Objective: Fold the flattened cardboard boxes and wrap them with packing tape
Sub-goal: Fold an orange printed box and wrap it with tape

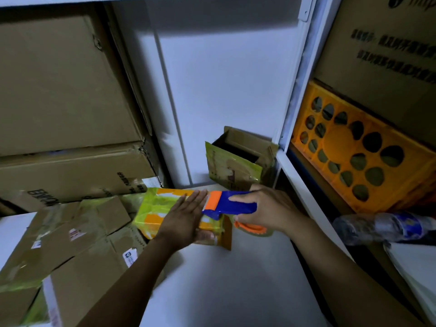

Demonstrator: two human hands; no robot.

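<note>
- Pressing flat on the small box (pixel 157 210) in the middle of the frame, the left hand (pixel 186 217) lies with its fingers straight and together on the top face, and the thumb shows at the near edge.
- The small box, covered in yellow-green and orange, rests on the white table (pixel 236 279).
- The right hand (pixel 267 208), just right of centre, has its fingers curled round the blue tape dispenser (pixel 233 204).
- The dispenser's orange roller sits at the box's right end, just beside the left fingertips.
- Flattened cardboard boxes (pixel 70 237) are piled at the lower left.
- An open box (pixel 238 156) stands behind the hands.
- Large cartons (pixel 59 90) fill the upper left.
- An orange crate (pixel 354 149) and a plastic bottle (pixel 382 226) are at the right.
</note>
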